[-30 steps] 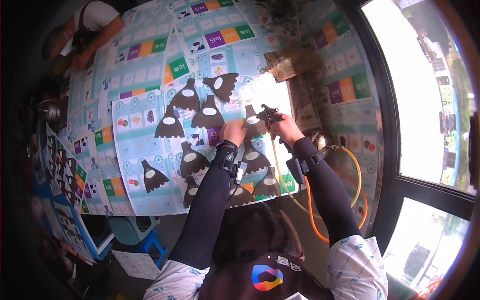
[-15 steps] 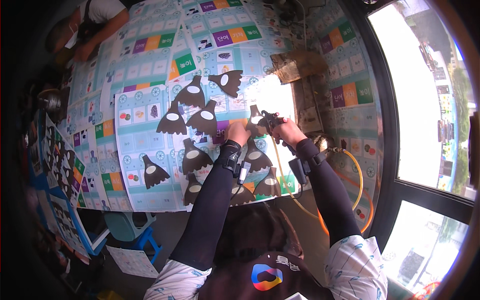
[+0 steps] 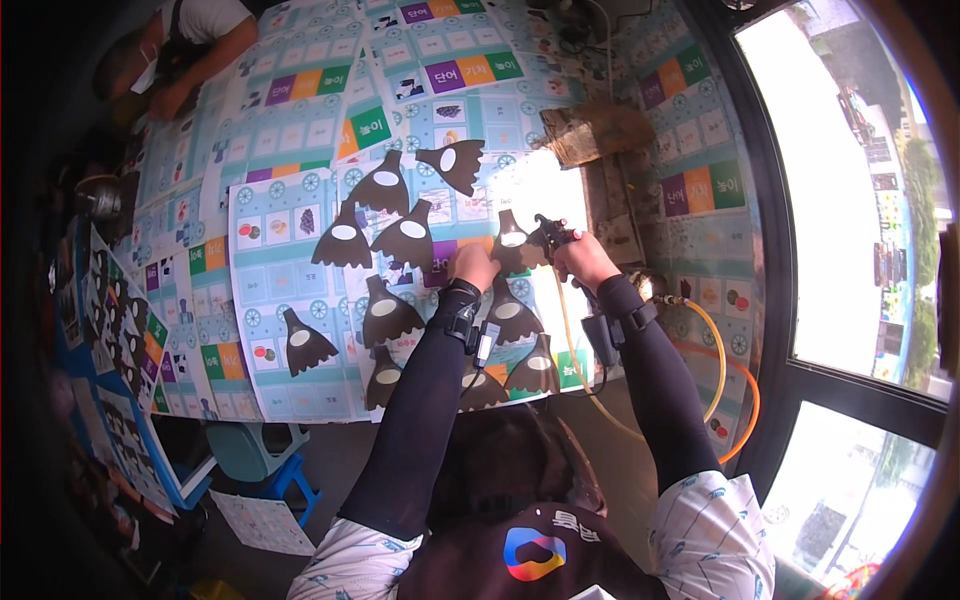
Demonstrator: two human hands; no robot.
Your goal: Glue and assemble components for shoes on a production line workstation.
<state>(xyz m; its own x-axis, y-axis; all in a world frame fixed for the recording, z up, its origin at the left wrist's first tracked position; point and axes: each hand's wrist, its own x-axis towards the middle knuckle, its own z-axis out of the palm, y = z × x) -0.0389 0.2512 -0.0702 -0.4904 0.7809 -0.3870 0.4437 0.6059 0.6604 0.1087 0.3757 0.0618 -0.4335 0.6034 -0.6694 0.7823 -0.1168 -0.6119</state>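
Sheet-covered table, black cutouts around; left hand pressing one cutout, right hand gripping spray gun.

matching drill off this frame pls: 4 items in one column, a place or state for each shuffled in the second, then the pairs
Items
1. left hand
2. right hand
3. orange hose
4. blue stool

Places or states
A. loops along the table's right edge, by the window
B. grips a small dark spray tool aimed at a dark cutout
C. stands on the floor under the table's near edge
D. presses on the dark fan-shaped cutout being worked on

Pairs: 1-D, 2-B, 3-A, 4-C
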